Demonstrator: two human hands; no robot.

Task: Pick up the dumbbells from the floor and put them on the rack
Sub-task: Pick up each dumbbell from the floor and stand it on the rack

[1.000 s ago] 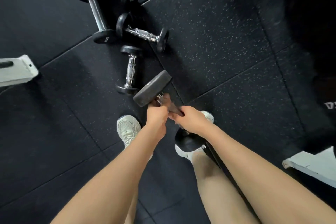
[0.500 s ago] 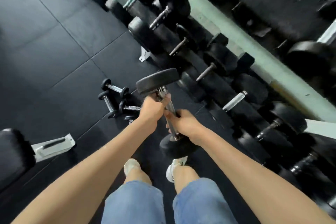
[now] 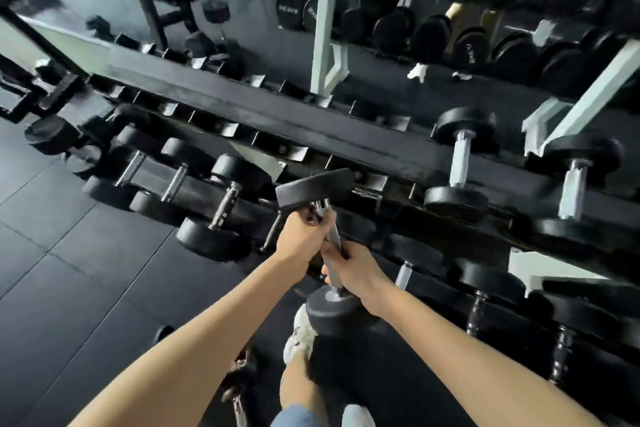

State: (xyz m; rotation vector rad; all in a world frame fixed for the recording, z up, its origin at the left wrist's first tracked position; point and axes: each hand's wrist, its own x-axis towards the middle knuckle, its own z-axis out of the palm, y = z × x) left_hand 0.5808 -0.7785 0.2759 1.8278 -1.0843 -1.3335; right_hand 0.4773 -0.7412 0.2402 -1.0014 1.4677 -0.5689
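We record: dumbbell [image 3: 313,189] off the floor, tilted, just before the rack [image 3: 277,114] front edge | left grip [image 3: 304,232] clamped on its handle by the upper head | right grip [image 3: 356,270] clamped lower down

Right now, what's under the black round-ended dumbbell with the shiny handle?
A white sneaker pokes out beneath the dumbbell, on black rubber floor. Its lower head covers the rest of that foot.

Head-worn wide view, angled forward and down, near rack [image 3: 311,126]
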